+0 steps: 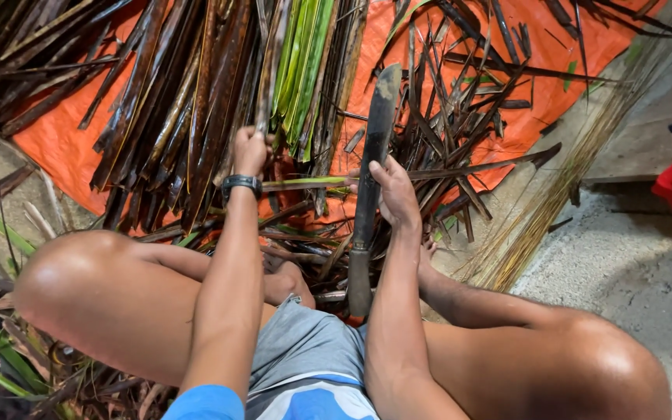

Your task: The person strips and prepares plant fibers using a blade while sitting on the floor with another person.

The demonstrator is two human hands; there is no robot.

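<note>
The leaf strip runs level between the two hands, just above the person's crossed legs, at the near edge of the orange sheet. The left hand is a closed fist at the strip's nine o'clock end, fingers clamped on it together with a dark frond that rises toward twelve o'clock. The right hand sits at the three o'clock end, thumb and fingers pressed against the long knife; whether they also pinch the strip I cannot tell.

The knife stands nearly upright, its handle wedged low between the legs, tip toward twelve o'clock. The strip crosses the blade right beside the right hand. The main risk, as I judge it, is a cut: if the strip snaps or slides through suddenly, the fingers could run onto the edge. A loosely wedged handle could also tip toward a thigh.

Dark fronds are heaped from ten to two o'clock, with a green bundle at twelve. A loose piece could snag the strip and jerk it sideways. Pale thin ribs lie at three o'clock.
</note>
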